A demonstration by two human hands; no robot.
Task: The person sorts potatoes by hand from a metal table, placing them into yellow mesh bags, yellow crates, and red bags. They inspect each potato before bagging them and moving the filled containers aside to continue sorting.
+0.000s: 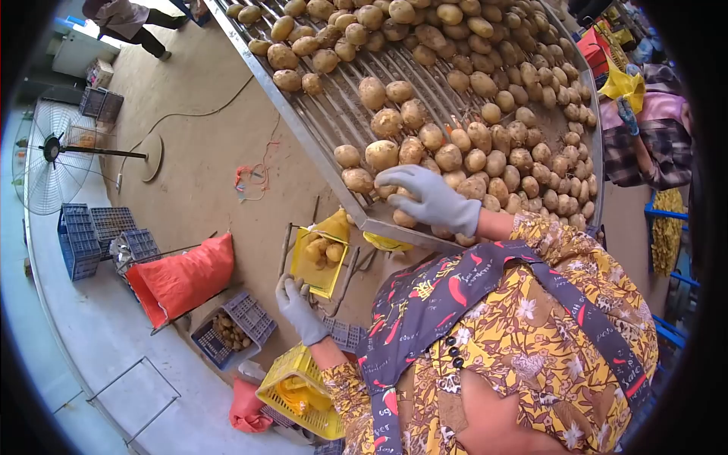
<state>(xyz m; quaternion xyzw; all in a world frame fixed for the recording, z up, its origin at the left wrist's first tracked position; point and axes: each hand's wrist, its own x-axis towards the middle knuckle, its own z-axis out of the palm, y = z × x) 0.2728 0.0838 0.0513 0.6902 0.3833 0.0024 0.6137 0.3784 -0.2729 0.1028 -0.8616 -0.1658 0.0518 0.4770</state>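
Note:
My right hand (428, 199), in a grey glove, reaches over the near corner of the slatted metal sorting table (362, 220). Its fingers are apart and curve over potatoes (381, 155) at the edge, with no potato plainly gripped. Lower left, my left hand (302, 309), also gloved in grey, is beside a metal stand. Its fingers are slightly bent and apart, with nothing visible in them. The stand holds open a yellow mesh bag (303, 267) with several potatoes (324, 251) inside.
A dark crate of potatoes (233, 334), a yellow crate (303, 390) and a red sack (182, 277) stand on the left. Farther off is a fan (53, 148). A co-worker (652, 129) holds a yellow bag across the table; another person (133, 19) stands top left.

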